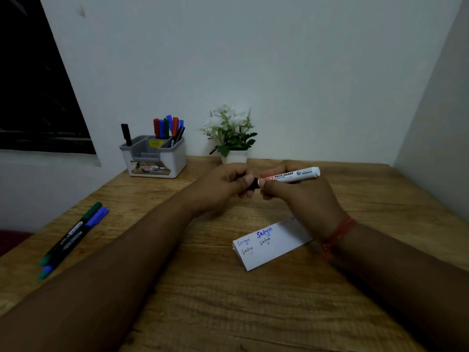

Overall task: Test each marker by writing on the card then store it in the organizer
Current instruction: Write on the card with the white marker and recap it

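Observation:
My right hand (299, 194) grips the white barrel of a whiteboard marker (295, 175), held level above the table. My left hand (223, 185) has its fingers curled round the marker's black cap (253, 182) at the left end. Below the hands lies a white card (276, 243) with several written words in blue and black. A grey and white organizer (154, 158) stands at the back left; it holds several red, blue and green markers and one black marker (126, 134). Two loose markers (73, 236), green and blue, lie at the table's left edge.
A small white pot with white flowers (232, 138) stands at the back, just behind my hands. The wooden table (215, 301) meets a wall at the back and another on the right. A dark window is at the far left.

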Demonstrator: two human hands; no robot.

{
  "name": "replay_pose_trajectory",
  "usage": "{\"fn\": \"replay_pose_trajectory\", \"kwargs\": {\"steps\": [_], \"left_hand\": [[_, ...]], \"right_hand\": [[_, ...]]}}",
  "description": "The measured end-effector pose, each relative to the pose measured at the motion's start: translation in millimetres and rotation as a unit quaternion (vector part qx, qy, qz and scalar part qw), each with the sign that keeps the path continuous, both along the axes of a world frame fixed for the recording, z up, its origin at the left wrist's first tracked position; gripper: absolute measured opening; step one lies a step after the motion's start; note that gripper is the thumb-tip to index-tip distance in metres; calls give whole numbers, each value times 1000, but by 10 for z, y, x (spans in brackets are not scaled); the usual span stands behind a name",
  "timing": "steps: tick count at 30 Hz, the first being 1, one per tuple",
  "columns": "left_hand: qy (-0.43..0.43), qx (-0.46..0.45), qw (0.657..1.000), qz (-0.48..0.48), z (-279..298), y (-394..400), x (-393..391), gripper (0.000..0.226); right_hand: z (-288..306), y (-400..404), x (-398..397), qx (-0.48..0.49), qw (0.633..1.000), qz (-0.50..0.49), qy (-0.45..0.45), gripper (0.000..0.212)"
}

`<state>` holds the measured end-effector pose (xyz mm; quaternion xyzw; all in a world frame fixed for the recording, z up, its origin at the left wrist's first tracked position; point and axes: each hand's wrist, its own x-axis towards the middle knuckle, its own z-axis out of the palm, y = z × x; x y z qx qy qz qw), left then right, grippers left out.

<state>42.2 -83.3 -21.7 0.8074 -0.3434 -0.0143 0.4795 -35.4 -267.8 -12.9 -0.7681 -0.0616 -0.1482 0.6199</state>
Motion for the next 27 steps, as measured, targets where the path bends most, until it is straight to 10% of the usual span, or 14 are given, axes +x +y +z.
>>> {"fn": "replay_pose_trajectory", "kwargs": {"steps": [7, 17, 27], "left_hand": [[4, 5, 1000, -2, -7, -18, 41, 26], [-166, 8, 982, 91, -19, -223, -34, 16], [21, -31, 968, 248, -7, 443, 140, 19]], "right_hand": [[-1, 37, 9, -17, 998, -24, -47, 5], [-16, 35, 43, 200, 979, -30, -4, 6], [224, -256, 15, 115, 984, -7, -133, 12]]}}
